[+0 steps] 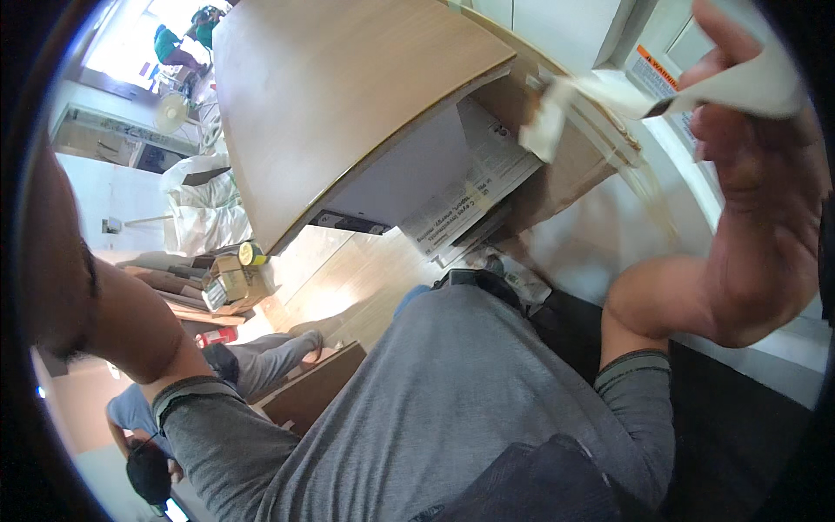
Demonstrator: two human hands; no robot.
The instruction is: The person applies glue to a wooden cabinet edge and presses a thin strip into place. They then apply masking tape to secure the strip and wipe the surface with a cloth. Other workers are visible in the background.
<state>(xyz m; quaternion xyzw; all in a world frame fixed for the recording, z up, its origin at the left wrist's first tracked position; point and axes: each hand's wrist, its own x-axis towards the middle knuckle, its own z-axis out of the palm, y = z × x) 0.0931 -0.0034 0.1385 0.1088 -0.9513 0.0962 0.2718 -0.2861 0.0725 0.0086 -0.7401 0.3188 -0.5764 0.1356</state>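
Right hand (739, 143): curled around the pale brush-like tool (622, 98), the wide end of its handle crossing the hand, with fingers (729, 42) showing above it and others below; whether every fingertip presses on it, I cannot tell.
Left hand: past the picture's edge, so its grip and anything it touches cannot be told.
Right arm: bent sharply at the elbow, the forearm rising along the right rim and the hand held high in the upper right corner.
Left arm (139, 326): out to the side from its grey sleeve (230, 431), bent, running up the left rim.
Brush-like tool: lies nearly level, its blurred cream head to the left of the hand, in front of the box's brown edge; contact between them is unclear.
Wood-faced box (348, 87): to the left of the right hand, its broad tan face tilted, its hollow turned toward the person.
Hollow: newspaper sheet (470, 196) lies along its inner side, below and left of the tool's head.
Clear tape (639, 178): hangs from the box's right edge, below the tool.
Label, orange and white (657, 68): on the white surface just beside the right hand.
Lower left: a co-worker (143, 413) in grey, well apart from both arms.
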